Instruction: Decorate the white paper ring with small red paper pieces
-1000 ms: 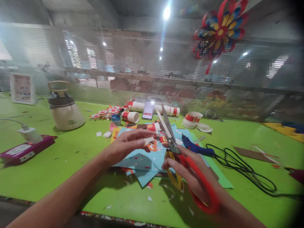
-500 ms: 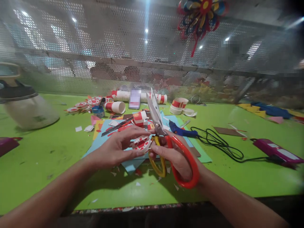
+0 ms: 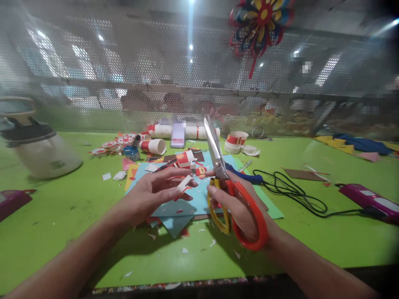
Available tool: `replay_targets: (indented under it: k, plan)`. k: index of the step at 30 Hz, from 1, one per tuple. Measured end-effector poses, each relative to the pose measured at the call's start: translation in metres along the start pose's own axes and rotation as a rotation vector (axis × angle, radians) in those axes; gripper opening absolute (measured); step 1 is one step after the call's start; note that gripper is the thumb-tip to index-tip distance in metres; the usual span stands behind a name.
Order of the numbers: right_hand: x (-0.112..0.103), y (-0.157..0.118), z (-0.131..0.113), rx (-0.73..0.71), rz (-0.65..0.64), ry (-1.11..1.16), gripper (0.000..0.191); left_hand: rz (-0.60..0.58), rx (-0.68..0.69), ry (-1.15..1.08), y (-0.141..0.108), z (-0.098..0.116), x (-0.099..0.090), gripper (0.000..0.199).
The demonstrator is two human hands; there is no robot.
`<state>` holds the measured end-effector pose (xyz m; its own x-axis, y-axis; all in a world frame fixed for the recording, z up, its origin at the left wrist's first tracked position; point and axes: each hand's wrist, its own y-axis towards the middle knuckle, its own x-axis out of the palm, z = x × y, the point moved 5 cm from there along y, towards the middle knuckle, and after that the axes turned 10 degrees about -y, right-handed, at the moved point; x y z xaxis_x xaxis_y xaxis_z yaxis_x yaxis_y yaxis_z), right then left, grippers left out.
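Between the thumb and fingers of my left hand [image 3: 156, 189] is a small red-and-white paper piece [image 3: 184, 185], tilted and seen nearly edge-on. My right hand [image 3: 235, 203] grips scissors [image 3: 216, 160] with one yellow and one red handle loop, the blades pointing up and away, nearly together. Below both hands lie light blue paper sheets [image 3: 174, 207] with scraps on them. A cut red-and-white paper cup [image 3: 185, 158] lies on the sheets just beyond my fingers.
A blue glue gun [image 3: 246, 174] with a black cord lies to the right, near a purple power strip [image 3: 368, 199]. A phone [image 3: 178, 133] leans on stacked cups [image 3: 199, 131] at the back. A blue jar [image 3: 131, 153] and a large whitish container [image 3: 46, 153] stand left.
My hands have moved apart, the scissors shifting right. The paper piece in my left hand has turned from face-on to nearly edge-on. The view has shifted slightly.
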<state>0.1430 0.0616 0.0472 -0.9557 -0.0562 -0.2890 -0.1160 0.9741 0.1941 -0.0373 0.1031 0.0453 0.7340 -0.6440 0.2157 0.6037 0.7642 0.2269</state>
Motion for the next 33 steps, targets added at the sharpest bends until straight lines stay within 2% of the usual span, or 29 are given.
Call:
replay_targets:
  k: [2,4,7,10,14,17,24,28,33]
  plan:
    - [-0.004,0.0,0.0,-0.004,0.037,-0.103,0.027,0.066,0.032,-0.075,-0.001,0.006,-0.004,0.037]
    - [-0.004,0.001,-0.003,-0.026,0.037,-0.194,0.026,0.084,0.075,-0.146,-0.002,0.011,-0.007,0.04]
    - [0.001,0.0,-0.009,-0.083,-0.04,-0.269,0.022,0.095,0.131,-0.194,-0.003,0.015,-0.012,0.042]
    - [0.008,-0.002,-0.008,-0.057,-0.115,-0.329,0.018,0.148,0.184,-0.203,-0.005,0.018,-0.021,0.042]
    - [0.015,-0.007,-0.009,-0.126,-0.189,-0.398,0.024,0.253,0.251,-0.183,-0.008,0.025,-0.029,0.052]
    - [0.02,-0.01,-0.008,-0.167,-0.245,-0.482,0.024,0.287,0.283,-0.156,-0.009,0.031,-0.029,0.055]
    - [0.021,-0.011,-0.004,-0.196,-0.211,-0.761,0.023,0.281,0.395,-0.028,-0.012,0.04,-0.03,0.04]
    - [0.018,-0.012,-0.002,-0.244,-0.165,-0.759,0.025,0.286,0.47,0.105,-0.013,0.046,-0.029,0.041]
    - [0.014,-0.013,-0.008,-0.354,-0.109,-0.728,0.026,0.316,0.483,0.229,-0.014,0.046,-0.027,0.049]
